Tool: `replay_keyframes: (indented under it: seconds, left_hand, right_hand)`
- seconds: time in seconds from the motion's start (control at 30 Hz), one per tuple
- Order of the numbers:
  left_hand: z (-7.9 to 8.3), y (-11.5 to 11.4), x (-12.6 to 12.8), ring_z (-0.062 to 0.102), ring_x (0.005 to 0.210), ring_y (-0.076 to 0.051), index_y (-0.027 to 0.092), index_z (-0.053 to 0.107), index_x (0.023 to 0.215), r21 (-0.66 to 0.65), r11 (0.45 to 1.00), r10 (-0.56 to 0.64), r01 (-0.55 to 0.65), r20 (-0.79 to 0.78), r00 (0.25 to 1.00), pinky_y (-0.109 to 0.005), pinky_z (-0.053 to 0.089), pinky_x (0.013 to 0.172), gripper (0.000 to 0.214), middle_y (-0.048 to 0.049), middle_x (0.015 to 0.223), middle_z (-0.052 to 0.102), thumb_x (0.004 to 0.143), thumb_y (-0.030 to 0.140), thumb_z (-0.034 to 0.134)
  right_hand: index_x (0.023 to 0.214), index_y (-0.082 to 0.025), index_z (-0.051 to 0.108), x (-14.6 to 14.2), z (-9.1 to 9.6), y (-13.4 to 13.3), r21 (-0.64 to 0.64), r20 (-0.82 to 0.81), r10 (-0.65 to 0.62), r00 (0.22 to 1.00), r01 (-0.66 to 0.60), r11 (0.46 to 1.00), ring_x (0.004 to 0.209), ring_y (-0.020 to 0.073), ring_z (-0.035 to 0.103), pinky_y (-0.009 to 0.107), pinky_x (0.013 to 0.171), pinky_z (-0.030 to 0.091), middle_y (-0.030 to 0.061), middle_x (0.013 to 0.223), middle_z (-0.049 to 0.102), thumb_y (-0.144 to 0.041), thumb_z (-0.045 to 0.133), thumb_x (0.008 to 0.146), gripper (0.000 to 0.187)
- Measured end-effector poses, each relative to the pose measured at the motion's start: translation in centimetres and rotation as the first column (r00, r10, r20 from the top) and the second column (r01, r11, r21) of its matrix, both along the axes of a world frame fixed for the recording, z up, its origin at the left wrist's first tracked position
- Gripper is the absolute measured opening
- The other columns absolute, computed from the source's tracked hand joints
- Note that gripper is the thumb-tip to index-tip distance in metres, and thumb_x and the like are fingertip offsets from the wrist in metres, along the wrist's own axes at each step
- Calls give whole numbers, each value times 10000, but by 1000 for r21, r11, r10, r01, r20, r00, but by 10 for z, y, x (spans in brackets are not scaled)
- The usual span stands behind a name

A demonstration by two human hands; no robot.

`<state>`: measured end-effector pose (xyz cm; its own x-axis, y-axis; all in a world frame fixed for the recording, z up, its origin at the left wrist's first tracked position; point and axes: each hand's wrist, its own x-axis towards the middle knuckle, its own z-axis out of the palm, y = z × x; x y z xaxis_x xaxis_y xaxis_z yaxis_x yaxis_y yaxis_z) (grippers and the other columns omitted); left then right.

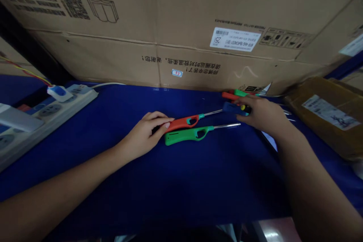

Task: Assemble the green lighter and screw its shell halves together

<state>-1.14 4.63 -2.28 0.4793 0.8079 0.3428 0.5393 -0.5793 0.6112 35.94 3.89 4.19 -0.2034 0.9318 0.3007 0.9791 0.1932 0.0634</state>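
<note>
My left hand is closed on the handle end of a red long-necked gas lighter, which lies on the blue table. Just in front of it lies a green gas lighter, its metal neck also pointing right. Farther right, my right hand is closed around a blue gas lighter; the blue handle end sticks out to the left and a yellow part shows by the fingers. Behind that hand lie another red lighter and another green lighter, partly hidden.
A large cardboard box stands along the back of the blue table. On the left sits a power strip with plugs and wires. A smaller taped carton is at the right, near a dark flat object partly behind my right arm.
</note>
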Motion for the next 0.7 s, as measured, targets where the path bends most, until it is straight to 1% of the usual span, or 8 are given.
replay_keyframes:
  seconds: [0.03,0.1,0.2,0.27,0.33,0.4,0.53,0.7]
  left_hand:
    - [2,-2,1,637,1108,-252,254,726,1222,10,1000,-7,7,-5,1000,-444,511,1006,341,-71,1181,698,1017,397,494]
    - [7,-6,4,627,1118,-248,262,710,1247,40,999,-17,16,21,1000,-437,505,1011,326,-70,1200,696,1008,378,522]
    - [16,-14,7,619,1139,-247,261,675,1297,149,988,-46,27,127,991,-418,489,1025,399,-80,1225,699,920,388,693]
    - [21,-20,10,639,1082,-239,271,650,1329,230,969,-135,92,176,975,-399,498,985,548,-72,1190,724,822,403,812]
    - [24,-27,14,663,1001,-222,267,630,1353,274,949,-217,155,215,952,-384,500,950,648,-59,1113,751,764,400,866]
    - [25,-33,17,675,986,-213,262,657,1318,289,939,-255,186,225,940,-376,497,937,594,-56,1092,762,771,357,867]
    - [25,-38,21,694,963,-210,257,731,1196,282,947,-229,152,264,937,-373,518,913,401,-56,1064,777,809,277,835]
    - [27,-35,21,698,888,-216,239,760,1136,215,967,-199,134,317,927,-378,544,861,373,-55,968,787,775,262,853]
  right_hand:
    - [1143,-253,736,-10,3,-4,12,2,30,1000,-30,999,886,271,725,336,658,524,81,1140,744,-355,677,810,353]
    - [1146,-233,738,-32,7,-13,60,-14,205,979,-204,977,988,272,718,351,744,551,96,1206,724,-336,693,831,334]
    - [1225,-234,711,-64,9,-31,106,14,404,915,-403,909,832,210,722,307,650,529,77,1132,721,-290,693,860,369]
    - [1239,-230,700,-80,9,-43,130,69,481,874,-486,864,731,180,700,299,593,504,67,1117,712,-302,670,890,358]
    - [1253,-232,687,-92,8,-53,136,138,525,840,-541,830,678,174,678,314,576,495,64,1117,705,-300,653,906,354]
    - [1270,-220,673,-100,8,-60,132,185,553,812,-578,805,652,180,664,330,565,490,72,1129,703,-289,647,912,366]
    - [1265,-174,670,-102,10,-63,179,213,572,792,-607,774,662,190,666,339,558,479,92,1130,718,-280,632,930,353]
    - [1210,-156,697,-99,11,-60,248,226,574,787,-616,747,670,174,670,338,571,469,76,1135,750,-246,633,942,290]
